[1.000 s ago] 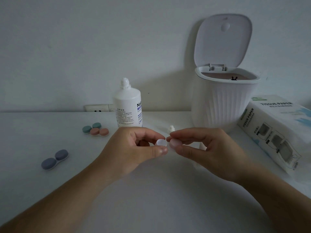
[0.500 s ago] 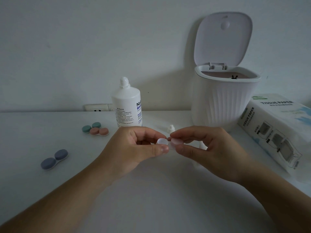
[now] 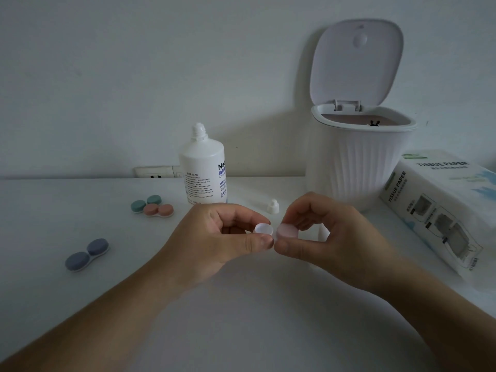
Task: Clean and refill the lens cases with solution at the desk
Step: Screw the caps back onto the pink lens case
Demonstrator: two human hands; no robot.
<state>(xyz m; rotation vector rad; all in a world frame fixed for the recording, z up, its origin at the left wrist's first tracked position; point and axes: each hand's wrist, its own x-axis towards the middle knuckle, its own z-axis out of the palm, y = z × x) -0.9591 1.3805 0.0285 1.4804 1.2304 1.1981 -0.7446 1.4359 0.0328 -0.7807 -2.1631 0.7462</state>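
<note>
Hands: both are hovering over the middle of the desk (image 3: 241,318), nearer its front edge, thumbs almost touching.
Left hand (image 3: 214,242): its curled fingers and thumb are pinching a small pale lens case (image 3: 263,229), which seems to be showing an uncovered well.
Right hand (image 3: 330,237): its fingers are curling round a pinkish cap (image 3: 287,231), pinching it just beside the case's right end.
Key relation: the cap is sitting directly right of the case, level with it; the case's long axis seems to be running left to right, though the left palm is hiding most of it. Probably the cap is coming off for cleaning or going back on; I cannot tell which.
Left edge: a blue-grey case (image 3: 86,255) is lying closed, well apart from the hands.
Further back: a green and pink pair of cases (image 3: 152,206) is touching, near the uncapped solution bottle (image 3: 203,170); the bottle's cap (image 3: 273,206) is lying just behind the hands.
Back right: an open-lidded bin (image 3: 359,162) is standing beside a tissue box (image 3: 440,205).
</note>
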